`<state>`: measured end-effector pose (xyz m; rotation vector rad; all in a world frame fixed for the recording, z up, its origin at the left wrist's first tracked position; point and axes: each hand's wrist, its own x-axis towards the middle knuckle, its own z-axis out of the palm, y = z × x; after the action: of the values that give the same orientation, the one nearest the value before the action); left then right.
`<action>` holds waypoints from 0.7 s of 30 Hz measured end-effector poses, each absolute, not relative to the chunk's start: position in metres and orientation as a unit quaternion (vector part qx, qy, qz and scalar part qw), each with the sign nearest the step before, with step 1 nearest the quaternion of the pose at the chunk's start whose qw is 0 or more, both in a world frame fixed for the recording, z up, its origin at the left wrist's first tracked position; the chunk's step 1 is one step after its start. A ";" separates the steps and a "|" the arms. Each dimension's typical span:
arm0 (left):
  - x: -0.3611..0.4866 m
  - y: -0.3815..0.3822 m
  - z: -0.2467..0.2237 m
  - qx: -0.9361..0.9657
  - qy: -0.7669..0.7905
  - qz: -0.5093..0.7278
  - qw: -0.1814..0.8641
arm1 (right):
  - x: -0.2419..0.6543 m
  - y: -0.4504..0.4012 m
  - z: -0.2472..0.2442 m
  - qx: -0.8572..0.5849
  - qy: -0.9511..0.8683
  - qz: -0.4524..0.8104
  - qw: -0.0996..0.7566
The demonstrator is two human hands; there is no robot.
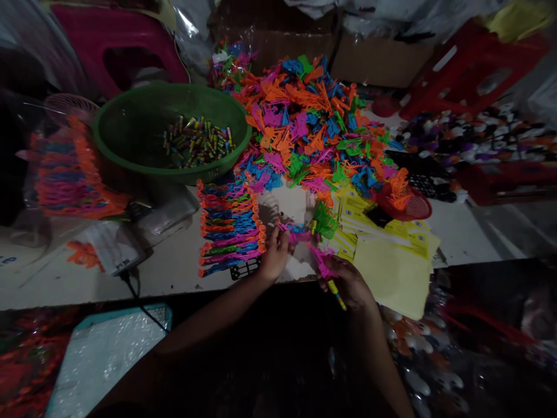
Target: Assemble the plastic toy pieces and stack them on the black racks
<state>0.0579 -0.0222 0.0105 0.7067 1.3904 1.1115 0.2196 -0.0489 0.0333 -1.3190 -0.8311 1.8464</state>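
My left hand [276,252] is closed on a pink and blue plastic piece [296,233] near the table's front edge. To its right, my right hand [350,281] grips a pink plastic piece [322,261], with a yellow tube [336,295] sticking out below the fingers. A green plastic bunch [325,220] lies just beyond the hands. Left of my left hand is a neat stack of colourful plastic pieces [230,229] with orange ends. Behind, a large heap of loose plastic pieces [300,128] covers the table.
A green basin [130,157] holding small tubes [200,141] stands at the back left. Yellow cards [391,273] lie at the right, beneath a red basket [420,208]. A bagged bundle [69,174] sits far left. A black cable [145,307] hangs over the front edge.
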 end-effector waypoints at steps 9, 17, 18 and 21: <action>0.055 -0.055 0.023 0.396 0.510 0.492 0.584 | 0.180 -0.048 0.018 -0.526 -0.421 0.521 0.525; 0.008 -0.103 0.030 0.515 0.487 0.419 0.567 | 0.188 -0.025 0.033 -0.584 -0.613 0.370 0.382; -0.001 -0.112 0.029 0.528 0.472 0.416 0.571 | 0.188 -0.015 0.035 -0.641 -0.624 0.292 0.338; -0.028 -0.136 0.023 0.526 0.491 0.418 0.554 | 0.180 0.014 0.037 -0.754 -0.636 0.104 0.129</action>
<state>-0.0282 -0.1356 0.0230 1.2426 1.1600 0.9886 0.1797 0.0142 0.0373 -2.1915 -1.8472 0.3035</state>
